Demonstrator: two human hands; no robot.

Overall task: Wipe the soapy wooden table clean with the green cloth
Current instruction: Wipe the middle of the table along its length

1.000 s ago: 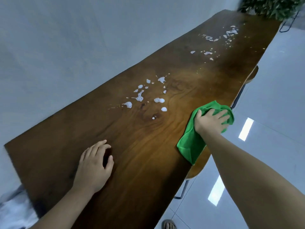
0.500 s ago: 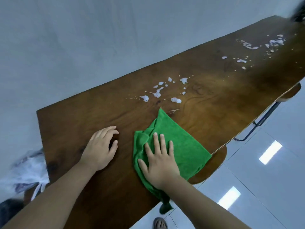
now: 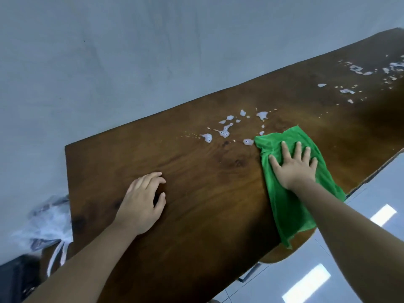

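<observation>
head view: a long dark-brown wooden table (image 3: 196,193) runs along a grey wall (image 3: 109,62). right hand (image 3: 294,169) lies flat w/ fingers spread, pressing a green microfibre cloth (image 3: 288,206) onto the tabletop near its right edge; cloth's near end hangs over that edge. white soap foam blobs (image 3: 225,131) sit just left of the cloth's far corner, more foam (image 3: 358,72) far right. left hand (image 3: 142,202) rests on bare wood, fingers loosely bent, holding nothing. a clear plastic bag (image 3: 46,224) lies past the table's left end.
</observation>
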